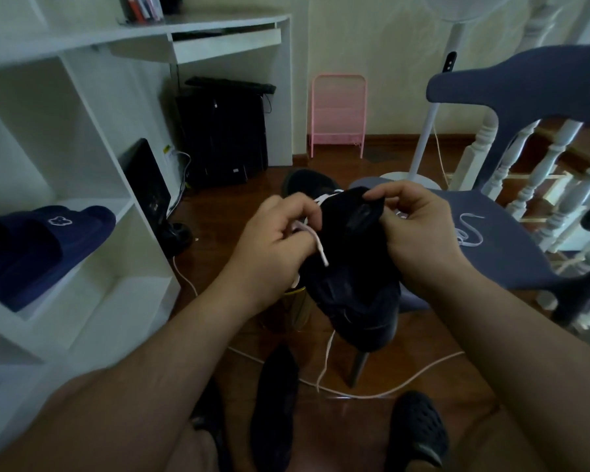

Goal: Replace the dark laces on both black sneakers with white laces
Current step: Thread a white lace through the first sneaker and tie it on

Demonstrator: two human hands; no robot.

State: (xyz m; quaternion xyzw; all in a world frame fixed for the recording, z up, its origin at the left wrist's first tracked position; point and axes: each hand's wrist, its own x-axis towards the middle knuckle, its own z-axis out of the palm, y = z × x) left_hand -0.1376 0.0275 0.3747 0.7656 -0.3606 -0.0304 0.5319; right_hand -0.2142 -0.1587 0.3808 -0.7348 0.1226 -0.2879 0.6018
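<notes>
The room has a dark wooden floor [382, 413] and pale walls. On the left stands a white shelf unit [92, 185]; one of its shelves carries a pair of navy slippers [45, 243] marked with a small white flower outline. No readable writing shows anywhere. A white desk [225, 39] sits further back with a black computer tower [222, 131] under it. Against the far wall is a pink rack [338, 114], and a white fan stand [426, 131] rises near it. On the right is a blue chair [498, 233] with a loose white lace [469, 229] lying on its seat.

A black sneaker [351, 264] is held up in front of the person, above the floor. The left hand [276, 233] pinches a white lace end [317, 245] beside the sneaker; the right hand [419, 226] grips the sneaker's upper edge. A second black sneaker [307, 183] lies on the floor beyond them.
</notes>
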